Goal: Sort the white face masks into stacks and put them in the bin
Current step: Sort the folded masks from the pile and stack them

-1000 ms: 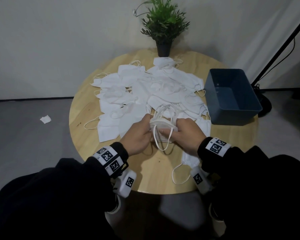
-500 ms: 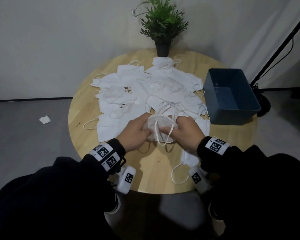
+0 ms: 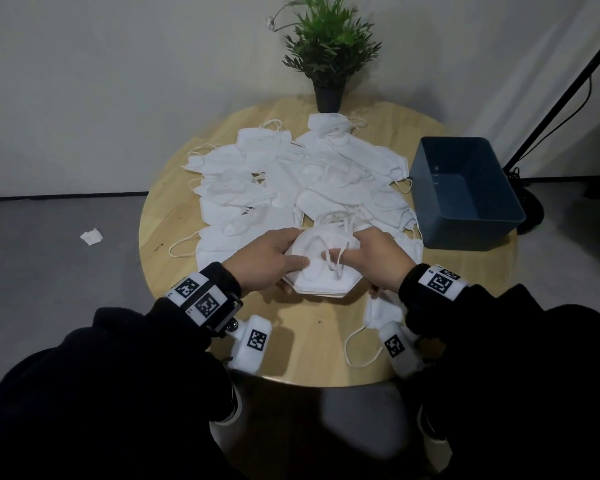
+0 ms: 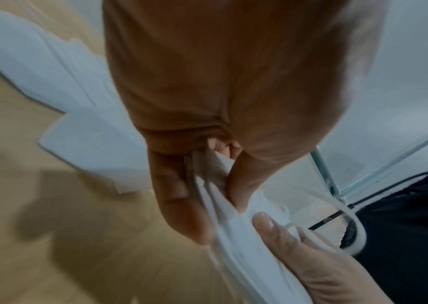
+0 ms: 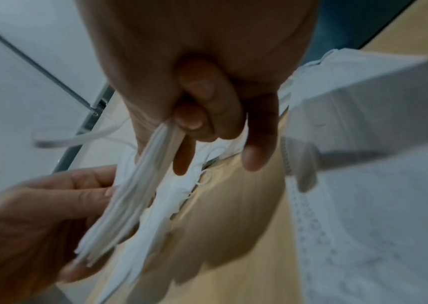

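Observation:
A stack of white face masks lies flat between both hands over the near middle of the round wooden table. My left hand grips its left edge, thumb on top. My right hand grips its right edge, with ear loops draped over the fingers. In the left wrist view the stack is pinched between thumb and fingers; in the right wrist view the layered edges of the stack show between both hands. Many loose white masks cover the table's far half. The blue-grey bin stands at the right, with nothing seen inside.
A potted green plant stands at the table's far edge. One loose mask lies under my right wrist near the front edge. A black stand and cable rise right of the bin. A white scrap lies on the floor at the left.
The stack has turned from edge-up to lying flat and has come slightly nearer to me, with both hands still holding it.

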The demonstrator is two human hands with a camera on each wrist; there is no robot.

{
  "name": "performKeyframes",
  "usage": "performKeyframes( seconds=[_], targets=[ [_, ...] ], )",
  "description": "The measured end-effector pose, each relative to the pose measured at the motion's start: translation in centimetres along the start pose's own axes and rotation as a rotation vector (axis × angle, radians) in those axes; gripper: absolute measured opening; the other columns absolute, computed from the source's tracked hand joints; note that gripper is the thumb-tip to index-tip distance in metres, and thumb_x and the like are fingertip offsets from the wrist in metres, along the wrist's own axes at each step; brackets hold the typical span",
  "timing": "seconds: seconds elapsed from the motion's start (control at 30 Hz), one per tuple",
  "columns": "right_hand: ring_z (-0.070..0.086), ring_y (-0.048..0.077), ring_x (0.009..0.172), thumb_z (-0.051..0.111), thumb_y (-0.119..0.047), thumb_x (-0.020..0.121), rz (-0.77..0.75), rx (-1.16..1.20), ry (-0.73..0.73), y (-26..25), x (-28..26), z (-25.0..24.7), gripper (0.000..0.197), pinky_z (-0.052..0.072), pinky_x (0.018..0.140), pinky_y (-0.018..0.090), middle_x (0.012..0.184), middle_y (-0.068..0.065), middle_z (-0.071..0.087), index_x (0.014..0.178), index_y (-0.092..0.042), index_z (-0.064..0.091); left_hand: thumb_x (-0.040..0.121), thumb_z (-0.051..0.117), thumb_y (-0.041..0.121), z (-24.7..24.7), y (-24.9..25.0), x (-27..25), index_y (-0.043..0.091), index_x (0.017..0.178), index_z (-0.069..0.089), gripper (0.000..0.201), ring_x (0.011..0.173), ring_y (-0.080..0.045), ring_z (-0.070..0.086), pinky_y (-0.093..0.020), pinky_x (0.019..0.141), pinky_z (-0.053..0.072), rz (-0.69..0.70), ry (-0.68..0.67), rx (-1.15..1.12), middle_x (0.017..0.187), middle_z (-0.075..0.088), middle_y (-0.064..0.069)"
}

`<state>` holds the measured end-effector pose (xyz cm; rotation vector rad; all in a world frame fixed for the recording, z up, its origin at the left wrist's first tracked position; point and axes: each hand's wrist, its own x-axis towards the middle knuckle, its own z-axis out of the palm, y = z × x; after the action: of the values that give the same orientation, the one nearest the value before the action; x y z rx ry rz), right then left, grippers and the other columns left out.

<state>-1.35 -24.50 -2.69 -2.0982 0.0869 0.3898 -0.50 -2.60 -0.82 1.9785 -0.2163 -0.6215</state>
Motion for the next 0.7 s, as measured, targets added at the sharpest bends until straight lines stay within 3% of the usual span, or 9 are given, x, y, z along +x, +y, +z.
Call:
performKeyframes(
  seconds=[0.07, 0.2, 0.27, 0.37, 0.47, 0.53, 0.6, 0.7],
  targets=[
    [0.057, 0.022, 0.043, 0.083, -0.046, 0.083, 0.005, -0.049, 0.003, 0.0, 0.0, 0.1, 0.037, 0.047, 0.039, 0.042, 0.065, 0.007, 0.066, 0.082, -0.012, 0.071, 0.102, 0.061, 0.004, 0.1, 0.1, -0.1, 0.015, 0.121, 0.067, 0.023, 0.071, -0.031, 0.073, -0.037, 0.058, 0.062, -0.040, -0.038, -0.057, 0.095, 0.077, -0.014],
    [0.064, 0.007, 0.049, 0.082, -0.026, 0.089, -0.031, 0.205, -0.119, 0.4, -0.5, -0.4, 0.018, 0.047, 0.048, 0.022, 0.060, -0.008, 0.071, 0.080, -0.015, 0.072, 0.100, 0.062, 0.000, -0.5, 0.0, -0.2, 0.010, 0.124, 0.067, 0.026, 0.071, -0.027, 0.074, -0.037, 0.058, 0.062, -0.044, -0.076, -0.080, 0.092, 0.078, -0.010],
    [0.069, 0.006, 0.059, 0.076, -0.024, 0.095, 0.005, 0.351, -0.166, 0.4, -0.6, -0.6, 0.018, 0.049, 0.052, 0.018, 0.068, -0.006, 0.075, 0.083, -0.010, 0.073, 0.099, 0.064, 0.000, -0.8, -0.3, -0.2, 0.011, 0.126, 0.066, 0.029, 0.072, -0.024, 0.073, -0.036, 0.057, 0.061, -0.044, -0.095, -0.058, 0.095, 0.075, -0.009],
    [0.066, 0.016, 0.064, 0.062, -0.019, 0.101, 0.123, 0.624, -0.126, 0.1, 0.0, -1.2, 0.027, 0.051, 0.051, 0.024, 0.077, 0.007, 0.069, 0.078, -0.007, 0.066, 0.096, 0.069, 0.009, -0.8, -0.8, -0.3, 0.019, 0.123, 0.065, 0.029, 0.086, -0.021, 0.070, -0.034, 0.070, 0.056, 0.002, -0.145, 0.206, 0.102, 0.071, 0.001],
    [0.046, 0.018, 0.058, 0.052, -0.013, 0.099, 0.187, 0.849, -0.116, -0.7, 0.3, -2.4, 0.035, 0.043, 0.050, 0.025, 0.059, 0.002, 0.045, 0.065, -0.015, 0.045, 0.096, 0.069, 0.017, -0.7, -0.8, -0.1, 0.027, 0.127, 0.060, 0.034, 0.104, -0.020, 0.062, -0.033, 0.081, 0.045, 0.112, -0.050, 0.502, 0.109, 0.066, 0.008],
    [0.032, 0.017, 0.056, 0.054, -0.011, 0.096, 0.111, 0.941, -0.072, -1.1, 0.4, -3.0, 0.036, 0.035, 0.054, 0.027, 0.055, 0.000, 0.031, 0.063, -0.016, 0.041, 0.098, 0.066, 0.018, -0.8, -0.5, -0.1, 0.025, 0.131, 0.057, 0.035, 0.100, -0.019, 0.061, -0.034, 0.081, 0.045, 0.254, 0.074, 0.554, 0.109, 0.068, 0.004],
    [0.035, 0.018, 0.053, 0.056, -0.007, 0.094, -0.008, 0.903, -0.008, -1.3, 0.4, -3.2, 0.038, 0.033, 0.058, 0.029, 0.055, 0.002, 0.028, 0.059, -0.016, 0.044, 0.100, 0.063, 0.015, -0.4, -0.5, -0.1, 0.022, 0.134, 0.054, 0.036, 0.092, -0.016, 0.060, -0.033, 0.077, 0.044, 0.380, 0.174, 0.570, 0.104, 0.069, 0.003],
    [0.049, 0.016, 0.055, 0.059, 0.004, 0.093, -0.203, 0.667, 0.012, -0.9, 0.3, -3.3, 0.032, 0.042, 0.058, 0.025, 0.060, 0.005, 0.047, 0.067, -0.013, 0.053, 0.100, 0.057, 0.010, 1.3, -1.3, -0.1, 0.024, 0.131, 0.049, 0.034, 0.089, -0.017, 0.057, -0.034, 0.073, 0.044, 0.401, 0.203, 0.598, 0.105, 0.064, 0.006]
  ],
)
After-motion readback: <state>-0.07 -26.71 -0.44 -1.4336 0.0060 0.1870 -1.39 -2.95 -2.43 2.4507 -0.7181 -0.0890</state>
